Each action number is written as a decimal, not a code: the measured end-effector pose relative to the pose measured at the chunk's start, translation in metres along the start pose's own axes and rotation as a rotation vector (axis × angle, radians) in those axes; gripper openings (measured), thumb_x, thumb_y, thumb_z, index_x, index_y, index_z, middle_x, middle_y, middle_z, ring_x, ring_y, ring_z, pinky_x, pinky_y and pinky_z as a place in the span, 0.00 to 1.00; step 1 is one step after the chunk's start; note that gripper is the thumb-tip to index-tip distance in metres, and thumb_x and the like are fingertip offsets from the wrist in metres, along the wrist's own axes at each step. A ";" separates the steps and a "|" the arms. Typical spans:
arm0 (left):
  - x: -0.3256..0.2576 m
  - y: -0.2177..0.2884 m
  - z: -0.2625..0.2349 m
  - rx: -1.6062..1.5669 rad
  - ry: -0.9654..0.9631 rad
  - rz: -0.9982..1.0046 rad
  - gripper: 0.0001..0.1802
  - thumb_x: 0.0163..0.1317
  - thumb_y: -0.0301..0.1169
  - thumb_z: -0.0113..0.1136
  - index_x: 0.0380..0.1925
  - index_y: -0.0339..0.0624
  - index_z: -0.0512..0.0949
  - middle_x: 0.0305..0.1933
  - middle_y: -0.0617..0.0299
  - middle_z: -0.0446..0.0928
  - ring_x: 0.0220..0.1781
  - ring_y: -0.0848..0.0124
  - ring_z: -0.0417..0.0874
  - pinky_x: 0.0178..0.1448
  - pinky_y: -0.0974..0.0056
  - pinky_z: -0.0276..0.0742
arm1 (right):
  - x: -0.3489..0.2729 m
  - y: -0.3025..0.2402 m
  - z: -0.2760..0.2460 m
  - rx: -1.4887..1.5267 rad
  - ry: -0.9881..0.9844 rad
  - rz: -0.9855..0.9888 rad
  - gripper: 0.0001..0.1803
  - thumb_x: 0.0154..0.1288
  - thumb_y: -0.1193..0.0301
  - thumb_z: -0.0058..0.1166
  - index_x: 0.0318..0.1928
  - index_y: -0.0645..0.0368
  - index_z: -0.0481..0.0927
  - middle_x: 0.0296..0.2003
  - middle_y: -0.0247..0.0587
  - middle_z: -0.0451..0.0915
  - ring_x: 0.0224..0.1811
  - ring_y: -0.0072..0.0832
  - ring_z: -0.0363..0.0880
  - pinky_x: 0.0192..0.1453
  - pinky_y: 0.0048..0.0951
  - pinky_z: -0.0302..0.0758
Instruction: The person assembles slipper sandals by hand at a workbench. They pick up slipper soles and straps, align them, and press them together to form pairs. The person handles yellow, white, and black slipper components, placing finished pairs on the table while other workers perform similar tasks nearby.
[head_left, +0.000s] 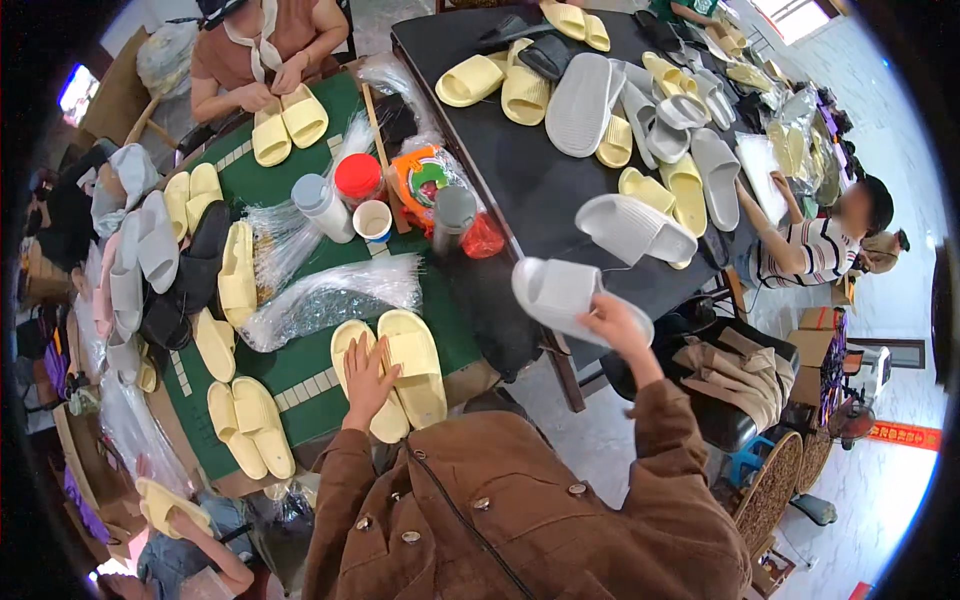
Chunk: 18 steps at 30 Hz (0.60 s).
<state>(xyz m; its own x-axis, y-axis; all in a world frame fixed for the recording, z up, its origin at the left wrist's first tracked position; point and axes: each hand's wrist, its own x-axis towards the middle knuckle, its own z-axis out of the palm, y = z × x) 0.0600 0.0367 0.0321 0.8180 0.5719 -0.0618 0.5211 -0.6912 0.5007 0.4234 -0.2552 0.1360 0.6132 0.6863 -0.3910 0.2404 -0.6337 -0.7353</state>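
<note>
My right hand (617, 326) is closed on the edge of a grey slipper (562, 286), held up in the air beside the dark table's corner. My left hand (370, 378) lies with its fingers stretched over the left one of a pair of pale yellow slippers. The other slipper (414, 362) of that pair lies alongside, toe away from me, on the green table top (325, 367). Just beyond the pair is a bundle of clear plastic strands (340, 300). Another yellow pair (250, 428) rests on the table to the left.
A black-topped table (490, 150) at the right holds many loose grey and yellow slippers. A red-lidded jar (359, 178), a paper cup (373, 221) and a tumbler (322, 208) stand mid-table. Other people work around the tables. A chair with a beige garment (735, 375) stands right.
</note>
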 end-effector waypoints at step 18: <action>-0.005 0.008 0.000 0.036 0.060 -0.004 0.31 0.59 0.42 0.56 0.63 0.49 0.64 0.70 0.48 0.52 0.72 0.47 0.49 0.71 0.45 0.43 | 0.044 0.033 -0.036 -0.335 0.459 -0.293 0.28 0.50 0.84 0.48 0.54 0.55 0.73 0.55 0.45 0.72 0.53 0.43 0.73 0.56 0.35 0.70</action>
<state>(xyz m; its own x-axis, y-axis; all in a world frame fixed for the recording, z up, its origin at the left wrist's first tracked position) 0.0597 0.0283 0.0368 0.8004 0.5994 -0.0114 0.5336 -0.7037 0.4691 0.4852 -0.2589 0.1144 0.7283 0.6725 0.1314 0.6237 -0.5712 -0.5336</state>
